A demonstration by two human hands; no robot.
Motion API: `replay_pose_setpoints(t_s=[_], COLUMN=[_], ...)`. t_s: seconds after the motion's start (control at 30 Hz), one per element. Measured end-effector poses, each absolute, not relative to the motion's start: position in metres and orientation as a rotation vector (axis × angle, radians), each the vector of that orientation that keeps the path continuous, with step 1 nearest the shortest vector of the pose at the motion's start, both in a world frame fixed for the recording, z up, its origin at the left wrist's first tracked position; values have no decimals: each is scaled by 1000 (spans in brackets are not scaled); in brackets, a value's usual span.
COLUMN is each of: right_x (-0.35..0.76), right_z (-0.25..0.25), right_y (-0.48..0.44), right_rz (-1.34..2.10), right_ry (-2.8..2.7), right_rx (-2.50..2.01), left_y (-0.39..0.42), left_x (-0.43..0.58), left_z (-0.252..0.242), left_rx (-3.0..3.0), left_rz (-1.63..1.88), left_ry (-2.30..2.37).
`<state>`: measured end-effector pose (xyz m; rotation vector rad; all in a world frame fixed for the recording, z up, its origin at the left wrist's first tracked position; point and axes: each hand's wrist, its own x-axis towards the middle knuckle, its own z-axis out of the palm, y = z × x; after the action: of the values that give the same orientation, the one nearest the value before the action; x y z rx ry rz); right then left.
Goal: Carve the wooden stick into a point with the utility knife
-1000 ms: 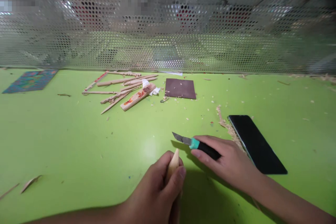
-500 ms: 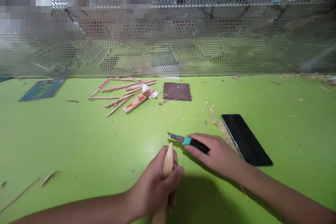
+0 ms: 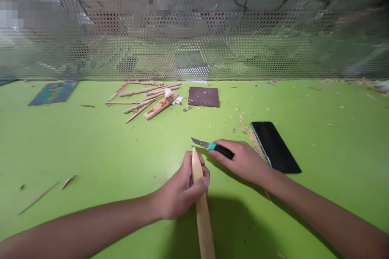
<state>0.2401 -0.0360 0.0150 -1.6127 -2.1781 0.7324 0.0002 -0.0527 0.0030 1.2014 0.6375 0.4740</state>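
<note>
My left hand (image 3: 185, 186) is closed around a pale wooden stick (image 3: 203, 218). The stick's tapered, pointed end rises past my fingers, and its long flat lower part runs off the bottom of the view. In my right hand (image 3: 243, 161) is a utility knife (image 3: 223, 150) with a black handle and a teal collar. Its bare metal blade points left, just beyond the stick's tip; whether the two touch I cannot tell. Beside my right wrist lies a black phone (image 3: 276, 147), with a strip of wood shavings (image 3: 254, 139) along its left edge.
Several carved wooden sticks (image 3: 142, 103) and a stained wood piece (image 3: 161, 106) lie farther back on the green table (image 3: 106, 149). Near them is a dark brown square sheet (image 3: 203, 97); a patterned mat (image 3: 54, 92) lies at left. A perforated metal screen (image 3: 194, 44) borders the back.
The stick has swung, so its lower end now points down to the right and more of it shows. The whole view has shifted slightly. The knife stays in my right hand.
</note>
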Motion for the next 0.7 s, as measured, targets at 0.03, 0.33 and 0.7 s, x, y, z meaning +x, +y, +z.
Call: replay_pose_setpoints(t_s=[0.03,0.33,0.7], right_x=[240,239,241], right_z=[15,14,6], right_y=[-36,-36,-33], right_rz=[732,739,771], right_ry=[-2181,-2183,-2148], right_rx=[-1610,-1600,-1598], left_y=[-52,-52,-58], left_x=[1,1,3], left_z=[3,5,-1], left_rx=[1208,1192,1047], left_rz=[470,447,491], left_ry=[636,615,638])
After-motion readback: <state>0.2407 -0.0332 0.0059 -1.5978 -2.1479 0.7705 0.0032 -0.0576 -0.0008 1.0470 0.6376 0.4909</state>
